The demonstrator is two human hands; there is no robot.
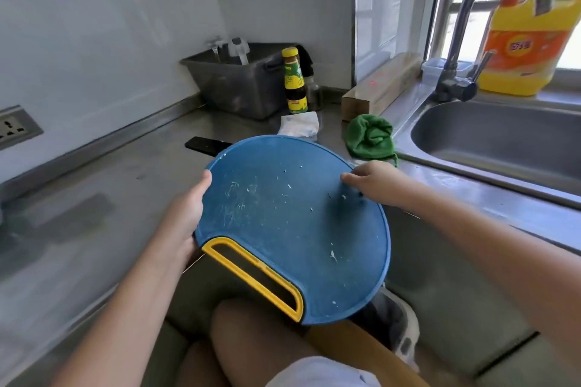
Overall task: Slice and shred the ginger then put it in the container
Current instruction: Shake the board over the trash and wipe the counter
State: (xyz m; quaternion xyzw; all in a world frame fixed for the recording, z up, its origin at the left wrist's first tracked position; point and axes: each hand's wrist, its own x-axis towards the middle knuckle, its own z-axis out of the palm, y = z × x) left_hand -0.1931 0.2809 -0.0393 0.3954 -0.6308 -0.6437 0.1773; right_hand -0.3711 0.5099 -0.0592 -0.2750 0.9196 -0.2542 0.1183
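Left hand (185,214) clamps the blue cutting board's (283,229) left rim, thumb on top. Right hand (372,181) pinches the right rim. Between the fingers, only pale ginger scraps (333,256) cling to the tilted board. Beyond the fingertips lies a green cloth (369,140), then a grey tub (239,85) holding clear plastic pieces, with a sauce bottle (295,82) just beside it.

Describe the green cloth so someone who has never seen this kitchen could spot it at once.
Find the steel sink on the right of the counter. Just left of its rim, beyond the blue board, lies the cloth, crumpled in a heap. It is the only green fabric there, with white paper to its left and a long cardboard box behind it.
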